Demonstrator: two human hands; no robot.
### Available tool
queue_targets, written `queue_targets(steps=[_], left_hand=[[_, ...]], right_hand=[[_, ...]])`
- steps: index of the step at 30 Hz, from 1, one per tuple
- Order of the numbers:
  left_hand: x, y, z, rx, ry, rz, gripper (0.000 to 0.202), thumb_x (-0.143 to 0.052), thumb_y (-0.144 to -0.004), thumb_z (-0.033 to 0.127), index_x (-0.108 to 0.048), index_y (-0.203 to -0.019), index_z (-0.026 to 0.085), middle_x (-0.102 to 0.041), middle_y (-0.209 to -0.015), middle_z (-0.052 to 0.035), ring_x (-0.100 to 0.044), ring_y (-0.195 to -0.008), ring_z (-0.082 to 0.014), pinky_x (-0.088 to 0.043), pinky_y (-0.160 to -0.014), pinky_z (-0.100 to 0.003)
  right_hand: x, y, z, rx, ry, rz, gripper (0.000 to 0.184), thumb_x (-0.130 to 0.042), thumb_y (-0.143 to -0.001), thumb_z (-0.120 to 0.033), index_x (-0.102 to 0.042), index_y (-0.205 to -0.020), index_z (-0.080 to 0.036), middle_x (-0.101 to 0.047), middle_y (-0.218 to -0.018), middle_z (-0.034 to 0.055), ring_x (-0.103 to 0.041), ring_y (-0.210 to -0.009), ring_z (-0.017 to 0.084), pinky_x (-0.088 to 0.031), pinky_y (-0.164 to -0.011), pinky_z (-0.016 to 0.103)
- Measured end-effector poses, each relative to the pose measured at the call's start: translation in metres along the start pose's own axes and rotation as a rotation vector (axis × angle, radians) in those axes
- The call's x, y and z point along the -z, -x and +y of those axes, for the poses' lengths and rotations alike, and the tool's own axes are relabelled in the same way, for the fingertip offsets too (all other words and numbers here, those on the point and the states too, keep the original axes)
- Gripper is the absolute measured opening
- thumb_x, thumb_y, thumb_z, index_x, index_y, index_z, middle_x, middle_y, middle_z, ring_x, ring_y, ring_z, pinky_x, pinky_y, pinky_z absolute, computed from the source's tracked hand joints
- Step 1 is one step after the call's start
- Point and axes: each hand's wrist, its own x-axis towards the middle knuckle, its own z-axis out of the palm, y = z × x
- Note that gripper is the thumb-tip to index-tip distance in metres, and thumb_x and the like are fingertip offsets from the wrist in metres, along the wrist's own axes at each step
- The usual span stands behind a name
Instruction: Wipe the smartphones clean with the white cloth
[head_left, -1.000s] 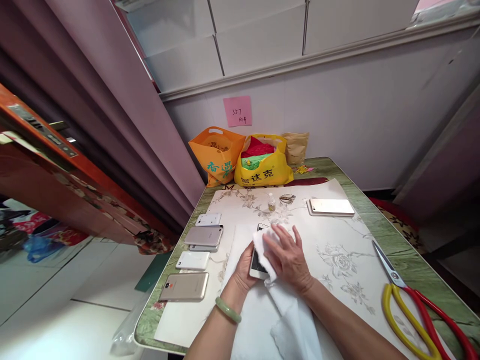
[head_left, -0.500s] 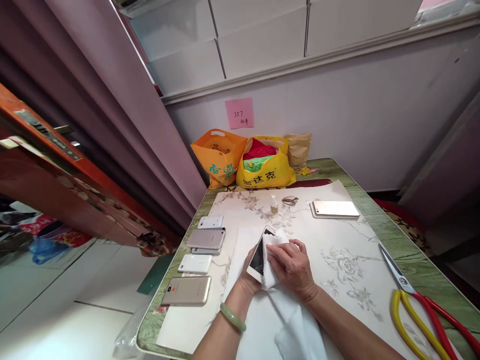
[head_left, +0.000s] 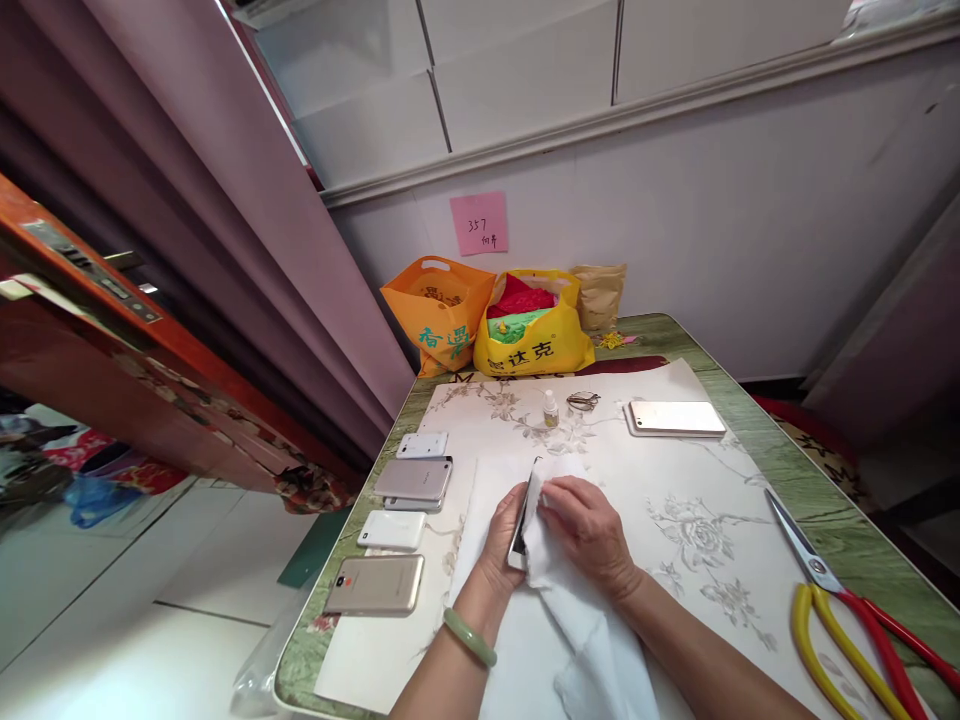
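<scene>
My left hand point(head_left: 501, 535) grips a white-framed smartphone point(head_left: 519, 545) along its left side, and the phone stands tilted with its dark screen turned to the right. A white cloth point(head_left: 551, 570) covers much of that screen. My right hand point(head_left: 592, 535) has its fingers closed on the cloth and presses it against the phone. The cloth's lower part trails down between my forearms to the table's front. A green bangle point(head_left: 469, 638) sits on my left wrist. Just beyond my hands are a small white-capped bottle point(head_left: 550, 410) and a pair of glasses point(head_left: 583, 401).
Several phones lie at the left, among them a gold one point(head_left: 375, 584) and a white one point(head_left: 391, 529). Stacked phones point(head_left: 677, 418) rest at the right, large scissors point(head_left: 816, 568) at the right front. An orange bag point(head_left: 442, 315) and a yellow bag point(head_left: 534, 345) stand behind.
The phone has been tipped more upright, so less of its screen shows. My right hand has shifted slightly with the cloth. The view has moved a little.
</scene>
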Motion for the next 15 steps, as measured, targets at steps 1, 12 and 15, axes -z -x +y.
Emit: queue_targets(steps=[1,12,15], left_hand=[[0.001,-0.001,0.000,0.025,-0.002,0.005,0.020,-0.073,-0.077,0.031,-0.069,-0.088,0.015,-0.070,-0.082,-0.0039,-0.065,-0.079,-0.0184,-0.050,-0.080,-0.030],[-0.009,0.011,0.006,-0.033,-0.004,-0.074,0.031,-0.074,-0.075,0.032,-0.072,-0.100,0.012,-0.073,-0.086,-0.0070,-0.065,-0.076,-0.0167,-0.049,-0.076,-0.027],[-0.010,0.011,0.007,-0.124,0.002,-0.018,0.027,-0.075,-0.074,0.032,-0.071,-0.094,0.013,-0.072,-0.085,-0.0053,-0.064,-0.077,-0.0172,-0.049,-0.078,-0.027]], right_hand=[[-0.001,0.001,0.004,-0.045,0.035,0.024,0.026,-0.055,-0.094,-0.023,-0.064,-0.118,-0.025,-0.068,-0.106,0.0071,-0.063,-0.098,0.022,-0.053,-0.086,0.038],[-0.003,0.004,0.009,-0.131,0.101,0.028,0.023,-0.052,-0.094,-0.028,-0.063,-0.113,-0.019,-0.065,-0.112,0.0117,-0.060,-0.103,0.026,-0.052,-0.090,0.043],[0.001,0.003,-0.001,0.004,0.042,-0.054,0.023,-0.054,-0.093,-0.025,-0.062,-0.113,-0.018,-0.065,-0.110,0.0125,-0.060,-0.104,0.026,-0.052,-0.091,0.045]])
